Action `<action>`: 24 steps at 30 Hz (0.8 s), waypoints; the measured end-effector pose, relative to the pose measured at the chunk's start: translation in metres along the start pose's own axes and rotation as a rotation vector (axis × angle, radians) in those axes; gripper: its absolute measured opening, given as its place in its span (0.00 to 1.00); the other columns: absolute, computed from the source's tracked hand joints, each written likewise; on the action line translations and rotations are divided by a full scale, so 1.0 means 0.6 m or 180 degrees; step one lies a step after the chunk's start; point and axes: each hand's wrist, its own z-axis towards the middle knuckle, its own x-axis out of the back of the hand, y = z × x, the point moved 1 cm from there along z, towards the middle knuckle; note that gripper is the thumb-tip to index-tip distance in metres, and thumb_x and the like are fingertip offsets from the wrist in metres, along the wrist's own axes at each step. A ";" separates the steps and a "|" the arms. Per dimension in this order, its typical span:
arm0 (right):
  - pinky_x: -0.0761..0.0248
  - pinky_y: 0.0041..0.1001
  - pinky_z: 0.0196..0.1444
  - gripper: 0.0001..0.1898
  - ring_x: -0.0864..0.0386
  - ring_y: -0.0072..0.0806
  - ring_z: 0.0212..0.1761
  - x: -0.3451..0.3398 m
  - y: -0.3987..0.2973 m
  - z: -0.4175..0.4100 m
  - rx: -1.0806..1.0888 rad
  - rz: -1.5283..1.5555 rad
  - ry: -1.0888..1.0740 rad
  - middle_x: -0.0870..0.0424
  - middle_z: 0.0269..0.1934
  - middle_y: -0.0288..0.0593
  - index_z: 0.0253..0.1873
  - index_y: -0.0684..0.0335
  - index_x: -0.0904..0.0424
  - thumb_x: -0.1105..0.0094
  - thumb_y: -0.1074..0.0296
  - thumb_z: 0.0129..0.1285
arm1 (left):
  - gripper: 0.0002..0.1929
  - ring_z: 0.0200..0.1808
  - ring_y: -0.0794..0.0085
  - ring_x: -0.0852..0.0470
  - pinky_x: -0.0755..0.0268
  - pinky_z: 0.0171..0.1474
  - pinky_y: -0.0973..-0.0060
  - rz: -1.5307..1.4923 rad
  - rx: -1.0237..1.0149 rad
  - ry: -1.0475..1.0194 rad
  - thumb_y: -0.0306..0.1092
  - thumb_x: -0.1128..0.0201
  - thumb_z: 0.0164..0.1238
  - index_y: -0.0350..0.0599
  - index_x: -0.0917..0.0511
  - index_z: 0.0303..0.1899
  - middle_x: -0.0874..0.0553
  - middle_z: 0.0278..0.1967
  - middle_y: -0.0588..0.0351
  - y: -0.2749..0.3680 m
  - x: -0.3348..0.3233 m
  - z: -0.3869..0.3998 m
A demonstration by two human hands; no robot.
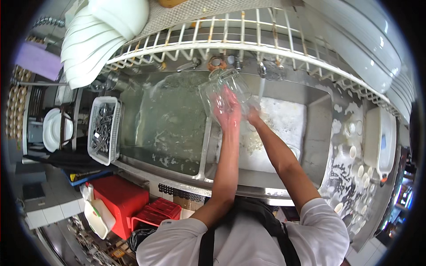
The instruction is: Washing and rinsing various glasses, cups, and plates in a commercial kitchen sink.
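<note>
Clear drinking glasses (pixel 208 99) are held over the divider between two sink basins, with my left hand (pixel 229 104) gripping them, its fingers seen through the glass. Another clear glass (pixel 238 84) leans against them, its base toward the taps. My right hand (pixel 253 115), blurred, is beside the glasses above the right basin; whether it grips one cannot be told. Water runs in a thin stream (pixel 262 88) from a tap (pixel 262 71) behind it. White foam covers much of the water (pixel 283 114) in the right basin (pixel 318 133). Cloudy greenish water (pixel 173 123) fills the left basin.
A white wire rack (pixel 233 45) spans the back overhead, with stacked white bowls (pixel 96 43) on its left. A white basket (pixel 116 133) of cutlery stands left. Several small cups (pixel 352 152) and a white tub (pixel 381 143) sit right on the foamy drainboard (pixel 339 159).
</note>
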 end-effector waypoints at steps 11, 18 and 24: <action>0.23 0.34 0.37 0.12 0.17 0.40 0.39 0.079 0.023 0.072 -0.2768 0.2456 -0.1368 0.18 0.41 0.46 0.44 0.59 0.22 0.48 0.74 0.54 | 0.11 0.51 0.56 0.22 0.21 0.53 0.66 0.0116 -0.0317 -0.0181 0.26 0.38 0.62 0.36 0.21 0.45 0.18 0.45 0.45 0.117 -0.004 -0.054; 0.25 0.37 0.43 0.15 0.20 0.43 0.41 0.190 -0.105 0.205 0.0896 -0.0041 -0.3546 0.21 0.40 0.40 0.38 0.47 0.19 0.45 0.77 0.48 | 0.19 0.53 0.57 0.22 0.24 0.56 0.62 0.1642 -0.1838 -0.0853 0.20 0.38 0.60 0.44 0.26 0.53 0.19 0.49 0.50 0.420 -0.094 -0.056; 0.25 0.37 0.45 0.15 0.19 0.40 0.43 0.197 -0.062 0.188 0.1045 0.0035 -0.3952 0.20 0.40 0.36 0.37 0.45 0.19 0.44 0.78 0.48 | 0.07 0.50 0.60 0.22 0.33 0.64 0.59 0.2054 -0.2986 -0.0063 0.25 0.40 0.64 0.41 0.24 0.43 0.19 0.43 0.54 0.583 -0.018 0.024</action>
